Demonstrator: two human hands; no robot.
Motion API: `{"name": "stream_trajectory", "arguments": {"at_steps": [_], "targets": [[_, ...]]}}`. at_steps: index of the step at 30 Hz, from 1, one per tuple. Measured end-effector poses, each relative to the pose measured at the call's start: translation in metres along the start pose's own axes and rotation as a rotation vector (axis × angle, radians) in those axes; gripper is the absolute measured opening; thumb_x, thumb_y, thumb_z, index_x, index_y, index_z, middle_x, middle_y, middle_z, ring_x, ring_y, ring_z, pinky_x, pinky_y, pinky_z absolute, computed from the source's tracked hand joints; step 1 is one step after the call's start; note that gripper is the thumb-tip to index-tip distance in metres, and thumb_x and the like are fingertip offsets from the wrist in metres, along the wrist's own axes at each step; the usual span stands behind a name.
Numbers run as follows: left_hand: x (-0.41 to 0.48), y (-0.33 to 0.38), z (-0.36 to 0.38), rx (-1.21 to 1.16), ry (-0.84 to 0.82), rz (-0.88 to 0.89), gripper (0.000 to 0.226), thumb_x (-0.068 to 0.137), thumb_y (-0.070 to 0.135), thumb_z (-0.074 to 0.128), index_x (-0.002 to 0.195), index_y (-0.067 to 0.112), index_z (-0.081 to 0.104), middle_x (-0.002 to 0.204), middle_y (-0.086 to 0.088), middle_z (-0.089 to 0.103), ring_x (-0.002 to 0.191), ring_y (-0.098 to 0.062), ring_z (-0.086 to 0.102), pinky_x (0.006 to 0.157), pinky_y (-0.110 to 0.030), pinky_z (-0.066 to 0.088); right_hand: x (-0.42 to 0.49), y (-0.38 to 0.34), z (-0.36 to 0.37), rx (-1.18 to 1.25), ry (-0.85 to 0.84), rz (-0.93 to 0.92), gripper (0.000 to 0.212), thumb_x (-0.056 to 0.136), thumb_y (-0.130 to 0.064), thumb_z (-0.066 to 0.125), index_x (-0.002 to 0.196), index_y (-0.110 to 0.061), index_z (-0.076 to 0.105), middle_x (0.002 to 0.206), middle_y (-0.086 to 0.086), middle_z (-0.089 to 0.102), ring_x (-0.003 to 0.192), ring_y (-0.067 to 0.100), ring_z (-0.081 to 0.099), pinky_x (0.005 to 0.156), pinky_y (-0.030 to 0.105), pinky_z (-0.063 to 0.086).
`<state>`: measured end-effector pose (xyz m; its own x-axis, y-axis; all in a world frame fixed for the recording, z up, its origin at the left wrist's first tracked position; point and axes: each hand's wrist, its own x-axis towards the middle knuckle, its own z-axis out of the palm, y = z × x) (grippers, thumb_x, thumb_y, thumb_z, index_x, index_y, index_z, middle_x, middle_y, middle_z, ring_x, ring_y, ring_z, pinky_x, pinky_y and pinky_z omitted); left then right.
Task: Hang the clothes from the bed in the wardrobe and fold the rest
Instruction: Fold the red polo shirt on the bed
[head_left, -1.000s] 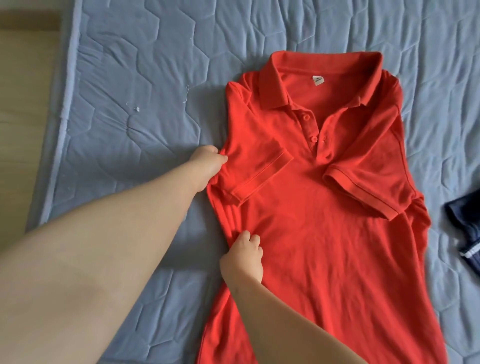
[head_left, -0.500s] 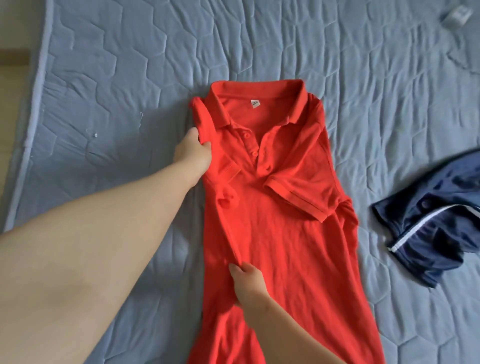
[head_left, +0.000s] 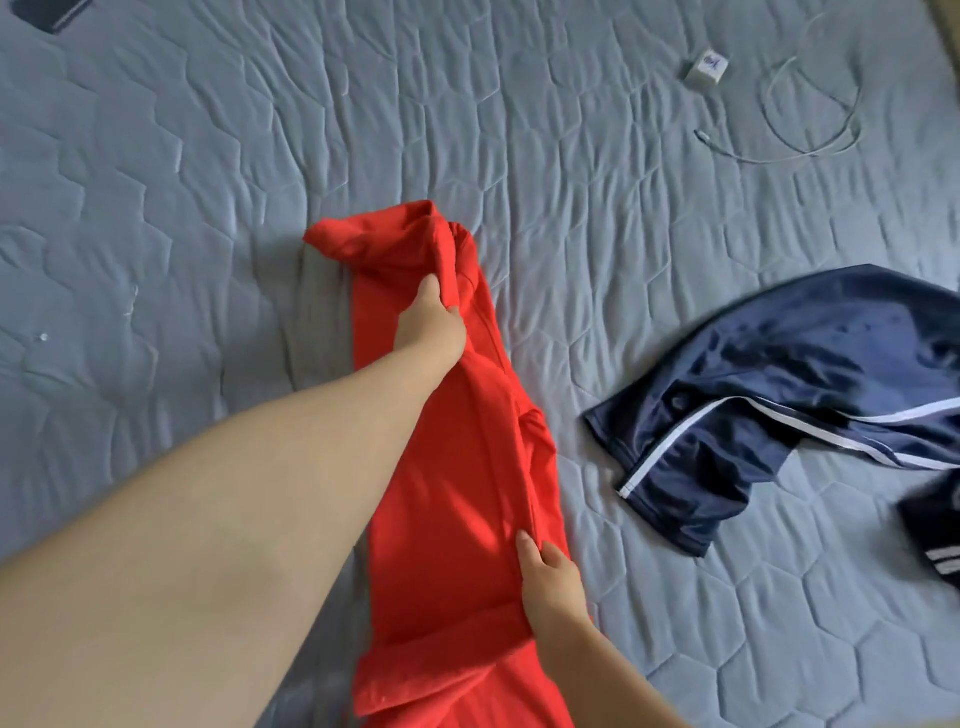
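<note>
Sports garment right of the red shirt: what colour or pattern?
Sports garment: navy blue with white stripes; head view shows it best.

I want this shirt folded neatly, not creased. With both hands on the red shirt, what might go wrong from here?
1. The red shirt is bunched at its far end, above the left hand; folding on would likely press those wrinkles in.
2. The right hand pinches only one edge, and the near end is rumpled, so the strip may come out uneven.
3. The navy garment lies close by; a sweeping fold might snag it.
</note>
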<state>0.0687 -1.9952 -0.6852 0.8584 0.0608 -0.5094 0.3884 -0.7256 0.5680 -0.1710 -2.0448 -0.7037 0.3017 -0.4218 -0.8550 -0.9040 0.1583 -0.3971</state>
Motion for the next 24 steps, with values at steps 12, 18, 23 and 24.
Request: {"name": "stream_trajectory", "arguments": {"at_steps": [12, 18, 23, 24], "targets": [[-0.083, -0.095, 0.015, 0.064, -0.096, 0.253, 0.043, 0.086, 0.006, 0.057, 0.127, 0.014, 0.052, 0.127, -0.007, 0.051, 0.111, -0.021, 0.052, 0.094, -0.02, 0.034, 0.006, 0.04, -0.006, -0.144, -0.208, 0.124, 0.019, 0.076, -0.009, 0.059, 0.069, -0.015, 0.043, 0.063, 0.002, 0.049, 0.062, 0.02, 0.047, 0.054, 0.028, 0.033], [-0.135, -0.168, 0.005, 0.178, -0.374, -0.186, 0.041, 0.085, 0.035, 0.063, 0.122, 0.021, 0.052, 0.107, 0.001, 0.06, 0.095, -0.017, 0.058, 0.081, -0.024, 0.043, 0.004, 0.057, -0.007, -0.159, -0.092, 0.081, 0.022, 0.077, 0.0, 0.044, 0.068, -0.02, 0.045, 0.073, 0.009, 0.055, 0.075, 0.025, 0.053, 0.063, 0.035, 0.037], [-0.185, -0.201, -0.003, 0.649, -0.661, 0.09, 0.05, 0.069, 0.064, 0.062, 0.11, 0.037, 0.052, 0.107, 0.011, 0.059, 0.106, -0.016, 0.052, 0.076, -0.027, 0.036, -0.009, 0.075, -0.01, -0.173, -0.08, 0.018, 0.013, 0.082, -0.015, 0.052, 0.073, -0.022, 0.048, 0.071, 0.001, 0.055, 0.072, 0.023, 0.053, 0.061, 0.033, 0.038], [-0.192, -0.203, -0.002, 0.716, -0.645, 0.156, 0.041, 0.071, 0.058, 0.062, 0.103, 0.034, 0.052, 0.107, 0.007, 0.06, 0.107, -0.019, 0.051, 0.074, -0.029, 0.035, -0.012, 0.079, -0.011, -0.187, -0.08, 0.005, 0.012, 0.083, -0.016, 0.052, 0.073, -0.022, 0.048, 0.068, -0.001, 0.054, 0.069, 0.022, 0.051, 0.06, 0.032, 0.037]]}}
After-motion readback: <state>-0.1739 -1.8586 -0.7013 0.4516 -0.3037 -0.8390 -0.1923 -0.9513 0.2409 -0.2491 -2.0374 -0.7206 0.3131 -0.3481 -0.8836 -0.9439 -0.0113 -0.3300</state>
